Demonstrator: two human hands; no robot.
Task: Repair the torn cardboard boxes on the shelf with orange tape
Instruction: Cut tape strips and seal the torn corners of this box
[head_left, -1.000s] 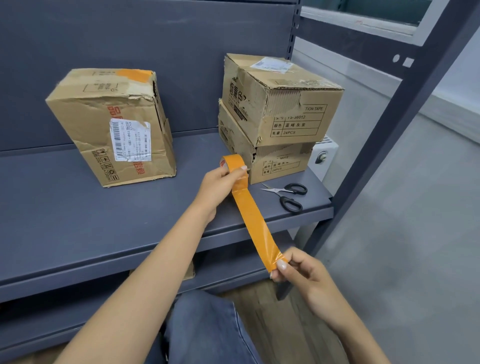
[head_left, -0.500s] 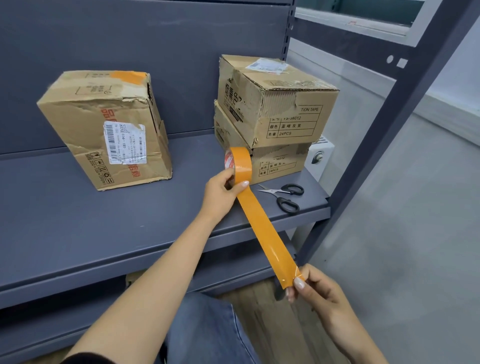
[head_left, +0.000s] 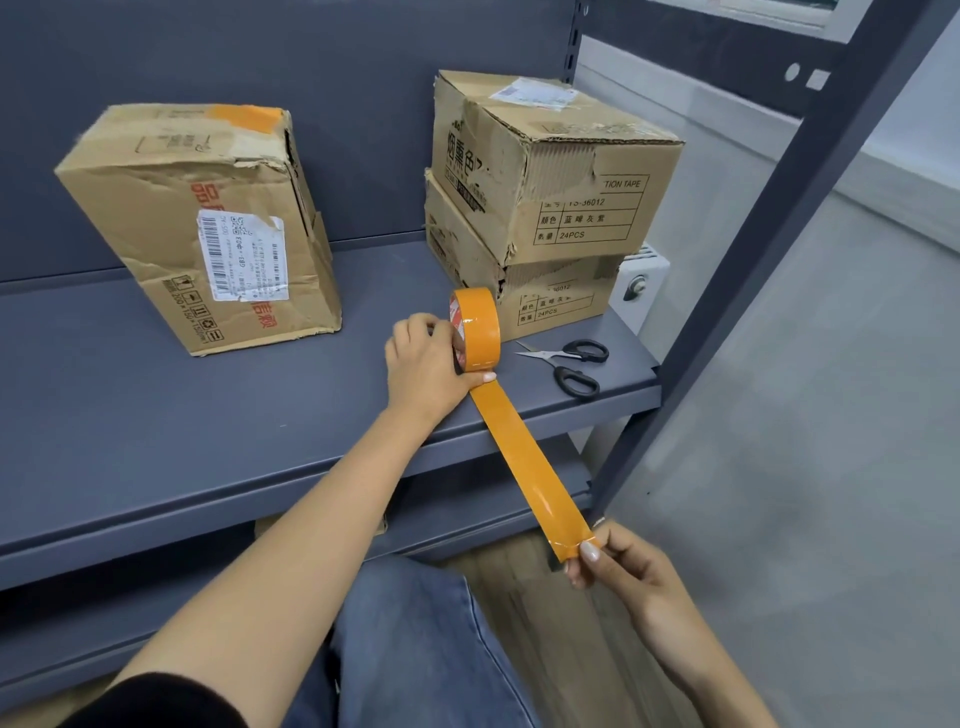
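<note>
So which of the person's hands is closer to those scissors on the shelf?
The left hand. It holds the orange tape roll on the shelf, just left of the scissors. The right hand pinches the tape strip's free end, lower and off the shelf.

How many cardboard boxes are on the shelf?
3: one box stands alone on the left, and two are stacked on the right, the top box upon the bottom box. Others may be hidden.
</note>
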